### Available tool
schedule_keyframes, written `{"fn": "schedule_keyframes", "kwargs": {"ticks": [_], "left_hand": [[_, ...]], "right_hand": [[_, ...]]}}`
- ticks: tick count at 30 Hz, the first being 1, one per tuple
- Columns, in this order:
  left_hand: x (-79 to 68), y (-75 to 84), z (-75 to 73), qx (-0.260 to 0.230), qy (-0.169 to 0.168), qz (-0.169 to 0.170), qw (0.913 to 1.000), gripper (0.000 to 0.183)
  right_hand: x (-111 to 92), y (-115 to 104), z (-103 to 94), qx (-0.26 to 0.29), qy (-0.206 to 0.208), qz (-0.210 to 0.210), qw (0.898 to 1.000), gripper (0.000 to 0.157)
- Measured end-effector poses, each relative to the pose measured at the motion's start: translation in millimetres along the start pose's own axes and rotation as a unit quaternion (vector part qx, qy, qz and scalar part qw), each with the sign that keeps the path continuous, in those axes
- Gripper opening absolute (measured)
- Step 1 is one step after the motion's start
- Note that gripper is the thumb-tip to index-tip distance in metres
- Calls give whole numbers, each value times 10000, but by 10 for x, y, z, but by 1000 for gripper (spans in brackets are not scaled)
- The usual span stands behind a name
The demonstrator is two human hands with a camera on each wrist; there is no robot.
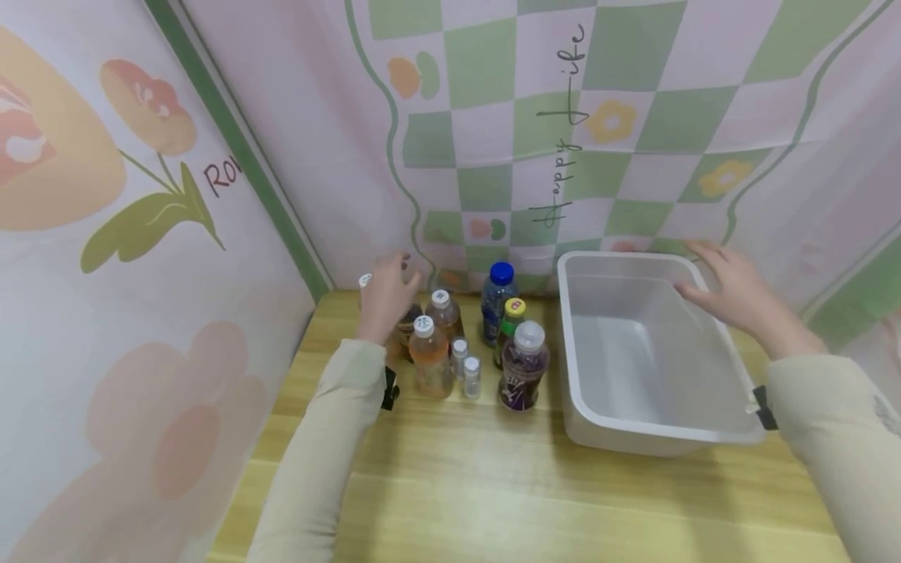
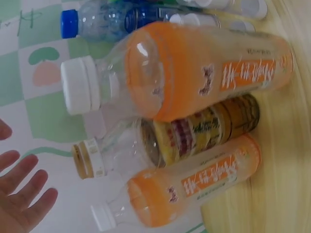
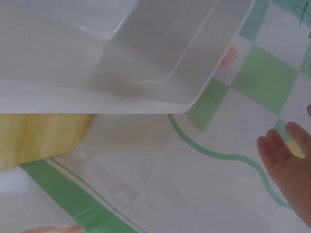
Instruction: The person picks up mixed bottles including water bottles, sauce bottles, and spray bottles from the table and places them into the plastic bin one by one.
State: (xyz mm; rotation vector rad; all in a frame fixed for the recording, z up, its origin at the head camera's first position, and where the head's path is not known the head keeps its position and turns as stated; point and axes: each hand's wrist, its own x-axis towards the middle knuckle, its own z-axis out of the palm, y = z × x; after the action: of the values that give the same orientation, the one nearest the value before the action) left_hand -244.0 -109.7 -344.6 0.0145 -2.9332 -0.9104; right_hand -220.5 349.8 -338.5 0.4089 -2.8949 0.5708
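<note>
Over the back left group of bottles is my left hand (image 1: pixel 389 297), its fingers loose and nothing in them. Beside it in the left wrist view stand an orange-labelled drink bottle (image 2: pixel 209 73) with a white cap, a gold-capped bottle (image 2: pixel 194 131) and another orange-labelled bottle (image 2: pixel 204 179). My right hand (image 1: pixel 735 297) hovers by the right rim of a white plastic bin (image 1: pixel 573 375), fingers extended and thumb apart. In the right wrist view the same hand (image 3: pixel 289 170) is clear of the bin wall (image 3: pixel 121 99). No items show inside the bin.
Between the left bottles and the bin stand a blue-capped bottle (image 1: pixel 496 305), a yellow-capped bottle (image 1: pixel 508 336), a dark purple drink bottle (image 1: pixel 522 379) and two small white-capped vials (image 1: pixel 472 379). A wooden table (image 1: pixel 464 485) bears them all; a patterned curtain (image 1: pixel 486 141) hangs behind.
</note>
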Motion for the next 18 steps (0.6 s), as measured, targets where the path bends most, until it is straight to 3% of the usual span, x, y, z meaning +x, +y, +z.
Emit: {"fn": "schedule_keyframes", "kwargs": {"ticks": [5,10,18], "left_hand": [[-61,-29,86,-340,12,-110,9994,45],[-120,-98,178,-340,265,-15,9991,38],[-191,-205,252,-973,350,101,9946,36]], "right_hand": [[-171,211,108,-116,70,-22,9999,60],[-360,424,227,68,124,-27,9999,60],[-615,635,412,437,-59,-168,9989,61]]}}
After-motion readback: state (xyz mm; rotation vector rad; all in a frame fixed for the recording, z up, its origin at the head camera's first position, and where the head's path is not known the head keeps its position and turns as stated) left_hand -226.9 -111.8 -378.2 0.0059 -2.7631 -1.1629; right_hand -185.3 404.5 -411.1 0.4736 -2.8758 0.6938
